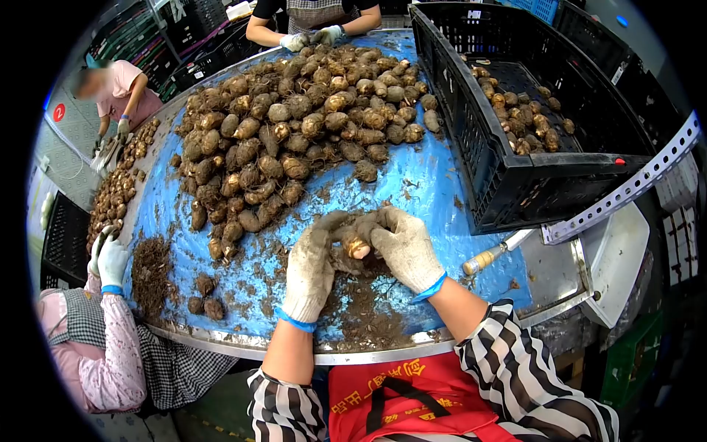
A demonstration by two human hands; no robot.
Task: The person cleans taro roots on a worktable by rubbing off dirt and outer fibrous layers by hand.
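Note:
Both my hands wear dirty white knit gloves with blue bands at the wrists. My left hand (309,267) and my right hand (407,249) are closed around a taro (357,247), holding it low over the table. Its pale cut end faces me, while fingers cover much of its sides. Loose soil and root hairs (368,313) lie beneath it. Just beyond my hands is a large heap of brown, hairy taros (294,140). To the right of my right hand rests a knife (484,260) with a wooden handle.
A black plastic crate (490,173) with some taros (532,121) stands at the right. Blue sheeting (434,184) covers the metal-edged table (258,352). Soil (151,276) and a few taros (210,306) lie left. Gloved co-workers (110,258) work at the left and far side.

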